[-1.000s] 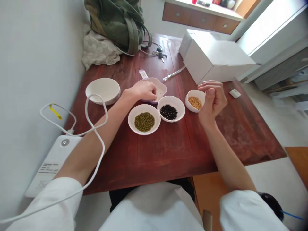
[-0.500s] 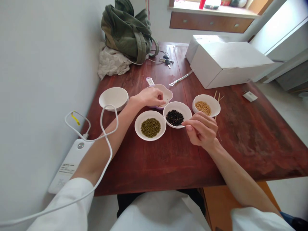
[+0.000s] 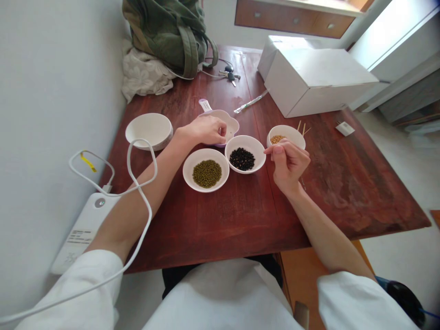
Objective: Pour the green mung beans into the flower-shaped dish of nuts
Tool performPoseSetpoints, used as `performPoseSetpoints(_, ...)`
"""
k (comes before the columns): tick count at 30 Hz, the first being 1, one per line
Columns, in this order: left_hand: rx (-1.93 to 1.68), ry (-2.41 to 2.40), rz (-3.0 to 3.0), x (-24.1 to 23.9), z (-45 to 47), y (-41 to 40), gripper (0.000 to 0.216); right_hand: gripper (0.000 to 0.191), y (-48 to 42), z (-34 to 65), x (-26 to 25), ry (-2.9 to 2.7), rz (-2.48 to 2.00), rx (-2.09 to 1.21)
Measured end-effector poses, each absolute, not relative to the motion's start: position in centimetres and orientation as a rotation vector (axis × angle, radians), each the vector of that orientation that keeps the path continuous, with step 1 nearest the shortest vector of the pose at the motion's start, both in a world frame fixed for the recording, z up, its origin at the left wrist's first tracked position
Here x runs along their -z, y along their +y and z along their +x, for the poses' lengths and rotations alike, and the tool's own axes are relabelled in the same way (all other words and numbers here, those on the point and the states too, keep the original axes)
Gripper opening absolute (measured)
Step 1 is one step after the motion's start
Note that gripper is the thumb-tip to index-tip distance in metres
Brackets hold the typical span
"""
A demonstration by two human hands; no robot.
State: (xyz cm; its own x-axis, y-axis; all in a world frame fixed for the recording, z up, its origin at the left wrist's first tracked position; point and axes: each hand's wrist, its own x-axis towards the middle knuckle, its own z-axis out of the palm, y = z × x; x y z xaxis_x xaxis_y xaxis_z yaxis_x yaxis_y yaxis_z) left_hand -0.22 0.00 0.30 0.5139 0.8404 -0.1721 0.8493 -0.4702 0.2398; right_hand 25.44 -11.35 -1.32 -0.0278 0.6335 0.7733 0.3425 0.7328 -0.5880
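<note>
The left hand (image 3: 206, 130) is being held in the purple bowl (image 3: 231, 124), its fingers curled; whether anything is being gripped cannot be told. The right hand (image 3: 288, 162) is being held at the near rim of the yellow-bean bowl (image 3: 292, 134), fingers pinched together on something too small to make out. Green beans (image 3: 206, 173) and black beans (image 3: 242, 159) are lying apart in their own bowls on the counter (image 3: 233, 215), so sorting is judged well under way. What is remaining in the purple bowl is being hidden.

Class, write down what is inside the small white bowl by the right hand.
Yellowish beans show in the bowl; the right hand covers its near part, so how full it is cannot be seen.
</note>
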Motion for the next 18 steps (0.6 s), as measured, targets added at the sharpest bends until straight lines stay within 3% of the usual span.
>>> performPoseSetpoints(6, 0.085, 1.445, 2.454, -0.2, -0.2, 0.2, 0.032, 0.034, -12.3, 25.4, 0.9, -1.754, -0.743, -0.336)
performPoseSetpoints(10, 0.071, 1.45, 2.468, -0.2, -0.1, 0.1, 0.03, 0.046, -14.0, 24.7, 0.0, -1.989, -0.706, -0.478)
performPoseSetpoints(12, 0.059, 1.45, 2.465, -0.2, -0.2, 0.1, 0.028, 0.052, -14.8, 24.1, -0.6, -2.124, -0.771, -0.74)
performPoseSetpoints(18, 0.032, 1.455, 2.454, 0.4, -0.5, 0.4, 0.029, 0.071, -15.9, 22.7, -1.0, -2.383, -1.096, -2.011)
